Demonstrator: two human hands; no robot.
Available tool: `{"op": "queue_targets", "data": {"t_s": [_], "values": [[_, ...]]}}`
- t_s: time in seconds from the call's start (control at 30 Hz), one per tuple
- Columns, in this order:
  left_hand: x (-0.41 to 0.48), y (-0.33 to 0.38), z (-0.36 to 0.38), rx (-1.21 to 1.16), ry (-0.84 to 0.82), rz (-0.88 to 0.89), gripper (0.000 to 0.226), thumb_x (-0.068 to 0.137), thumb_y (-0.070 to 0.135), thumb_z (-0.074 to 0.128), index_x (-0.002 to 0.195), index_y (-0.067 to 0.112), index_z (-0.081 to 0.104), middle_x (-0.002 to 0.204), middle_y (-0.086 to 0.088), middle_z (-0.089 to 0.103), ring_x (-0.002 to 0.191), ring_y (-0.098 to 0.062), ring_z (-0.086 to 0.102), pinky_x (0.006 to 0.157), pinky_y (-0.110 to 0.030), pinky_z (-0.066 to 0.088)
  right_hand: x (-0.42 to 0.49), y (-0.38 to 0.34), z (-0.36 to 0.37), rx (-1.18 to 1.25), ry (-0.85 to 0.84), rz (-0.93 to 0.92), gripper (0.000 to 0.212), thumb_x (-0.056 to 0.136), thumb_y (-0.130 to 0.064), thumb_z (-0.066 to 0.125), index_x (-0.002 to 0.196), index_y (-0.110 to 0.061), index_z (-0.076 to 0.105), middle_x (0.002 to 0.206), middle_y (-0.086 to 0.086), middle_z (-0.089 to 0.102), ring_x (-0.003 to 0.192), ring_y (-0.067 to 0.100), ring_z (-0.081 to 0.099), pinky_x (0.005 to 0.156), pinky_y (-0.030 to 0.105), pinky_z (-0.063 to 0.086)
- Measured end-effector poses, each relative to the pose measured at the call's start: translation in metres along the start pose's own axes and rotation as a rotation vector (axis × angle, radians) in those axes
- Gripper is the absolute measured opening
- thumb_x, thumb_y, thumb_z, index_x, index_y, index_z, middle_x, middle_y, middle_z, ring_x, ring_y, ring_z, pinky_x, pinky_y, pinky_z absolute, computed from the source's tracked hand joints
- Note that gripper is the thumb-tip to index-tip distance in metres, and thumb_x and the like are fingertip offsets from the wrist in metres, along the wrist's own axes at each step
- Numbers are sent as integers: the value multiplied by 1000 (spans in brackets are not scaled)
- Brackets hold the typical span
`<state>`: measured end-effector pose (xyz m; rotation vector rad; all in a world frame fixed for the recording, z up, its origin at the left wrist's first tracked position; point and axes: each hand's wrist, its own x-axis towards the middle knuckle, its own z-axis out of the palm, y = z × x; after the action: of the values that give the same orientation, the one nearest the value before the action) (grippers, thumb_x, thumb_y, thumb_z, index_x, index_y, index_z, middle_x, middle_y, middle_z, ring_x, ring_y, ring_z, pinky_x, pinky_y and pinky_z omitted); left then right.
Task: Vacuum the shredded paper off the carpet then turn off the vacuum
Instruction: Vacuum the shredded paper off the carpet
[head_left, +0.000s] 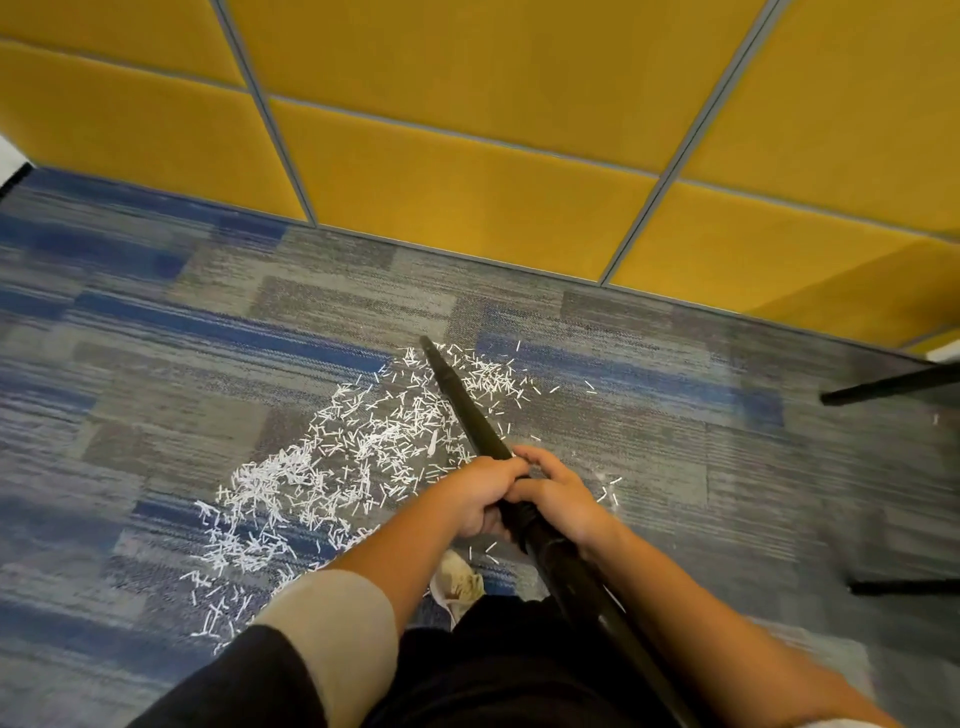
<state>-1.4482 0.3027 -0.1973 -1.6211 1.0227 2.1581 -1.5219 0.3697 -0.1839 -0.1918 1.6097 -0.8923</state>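
No readable txt, labels, brands or nos. anywhere; nothing legible in view

Paper: on carpet, mostly left of tube.
Tube: slants forward from the hands, tip amid paper.
Left hand, right hand: side by side on tube.
Wall: behind paper.

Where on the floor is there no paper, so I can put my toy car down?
The carpet is bare right of the tube, up to the black legs, save a few stray bits. Also bare: the strip along the yellow wall, and the far left. Crowded: the paper left of the tube, from its tip toward the bottom left.
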Motion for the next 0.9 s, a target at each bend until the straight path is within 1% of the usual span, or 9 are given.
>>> {"op": "queue_targets", "data": {"t_s": [0.1, 0.2, 0.27, 0.33, 0.47, 0.63, 0.77, 0.87, 0.9], "values": [[2, -4, 4, 18, -23, -2, 12, 96, 22, 47, 89, 12, 51, 75, -11, 59, 71, -27, 60, 89, -50, 49, -4, 5, -3, 12, 9, 1, 53, 81, 7, 57, 126, -20, 50, 89, 10, 60, 67, 17, 57, 51, 21, 48], [1, -8, 3, 44, -29, 4, 13, 96, 24, 47, 94, 13, 51, 75, -10, 59, 68, -26, 60, 80, -48, 51, -6, 10, 0, -24, 22, 10, 55, 80, 3, 60, 127, -23, 51, 95, 13, 60, 65, 17, 59, 49, 20, 47], [0, -12, 0, 50, -22, 9, 13, 96, 25, 47, 93, 13, 51, 74, -10, 59, 66, -25, 60, 72, -44, 51, -8, 13, 3, -3, 4, 24, 54, 79, 3, 60, 125, -25, 51, 88, 12, 61, 56, 15, 60, 45, 20, 46], [-1, -17, -5, 38, -18, 5, 14, 97, 23, 47, 89, 12, 50, 73, -10, 58, 66, -26, 59, 76, -45, 52, -11, 14, 7, 9, -27, 28, 51, 81, 4, 58, 122, -26, 51, 82, 10, 61, 52, 14, 60, 43, 20, 46], [-8, -27, -16, 23, -12, -11, 15, 97, 26, 47, 90, 14, 50, 71, -8, 59, 64, -24, 60, 69, -41, 52, -17, 17, 17, -37, -63, 13, 52, 82, 4, 57, 125, -23, 50, 82, 5, 60, 65, 15, 58, 54, 20, 50], [-12, -42, -26, -28, -6, 13, 15, 96, 25, 48, 100, 11, 50, 78, -12, 60, 71, -29, 62, 88, -53, 49, -21, 24, 31, -95, -79, 12, 53, 81, 4, 58, 128, -20, 50, 82, 6, 61, 69, 18, 59, 61, 24, 51], [-19, -58, -33, -83, 4, 14, 14, 97, 25, 47, 99, 11, 50, 75, -11, 61, 64, -24, 62, 74, -45, 53, -26, 30, 42, -134, -99, 11, 52, 81, 4, 58, 126, -20, 50, 85, 6, 61, 72, 18, 60, 66, 26, 51], [-26, -70, -40, -133, 9, 10, 15, 98, 24, 46, 97, 11, 51, 73, -10, 62, 67, -26, 61, 80, -46, 51, -30, 35, 52, -154, -127, 15, 52, 81, 4, 59, 127, -19, 50, 93, 8, 61, 77, 19, 60, 70, 28, 51], [-29, -74, -43, -150, 13, 7, 16, 98, 24, 45, 94, 11, 52, 66, -9, 63, 66, -26, 61, 77, -44, 51, -32, 36, 55, -176, -140, 15, 52, 81, 4, 59, 128, -18, 50, 96, 7, 61, 79, 18, 61, 70, 26, 52]]}}
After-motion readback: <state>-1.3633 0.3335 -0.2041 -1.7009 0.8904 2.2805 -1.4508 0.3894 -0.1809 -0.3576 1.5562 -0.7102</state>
